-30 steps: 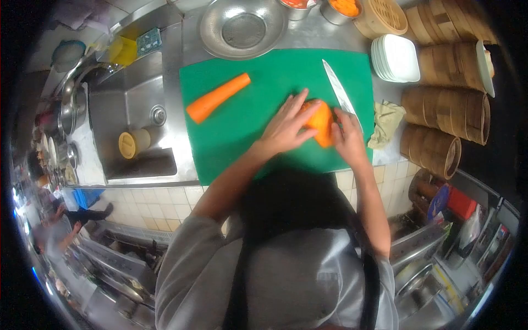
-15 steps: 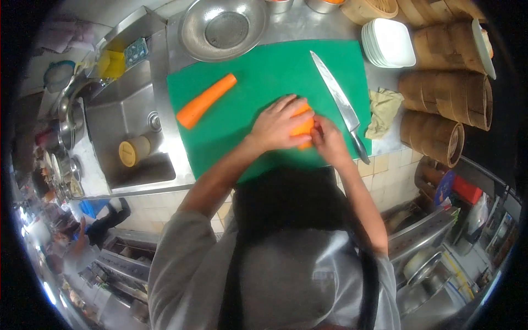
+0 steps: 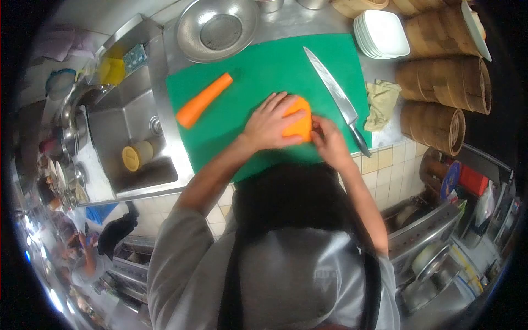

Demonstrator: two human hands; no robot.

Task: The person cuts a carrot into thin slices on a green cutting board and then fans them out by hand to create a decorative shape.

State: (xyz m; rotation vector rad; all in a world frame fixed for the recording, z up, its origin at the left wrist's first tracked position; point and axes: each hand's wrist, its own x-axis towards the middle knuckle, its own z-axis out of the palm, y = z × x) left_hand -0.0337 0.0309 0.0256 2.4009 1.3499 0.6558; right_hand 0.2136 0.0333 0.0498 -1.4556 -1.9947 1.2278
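Observation:
An orange carrot-coloured block [image 3: 297, 122] lies on the green cutting board [image 3: 264, 66]. My left hand [image 3: 270, 122] rests over its left side, fingers spread across it. Beside its right edge is my right hand [image 3: 328, 138], thumb and fingers pinched close to the block; what they hold, if anything, is too small to tell. A carrot [image 3: 203, 101] lies at the board's left. To the right a long knife [image 3: 333, 88] lies flat, blade tip away from me, its black handle at the board's near right corner.
A metal colander [image 3: 190, 33] stands behind the board. Stacked white dishes [image 3: 388, 33], a cloth [image 3: 382, 102] and bamboo steamers [image 3: 440, 82] are on the right. Left is a sink [image 3: 118, 110] holding a yellow-lidded container [image 3: 137, 156]. Another person [image 3: 91, 258] is at lower left.
More of the orange block's top shows between my hands. My left hand has shifted slightly left on it. The whole view has shifted a little.

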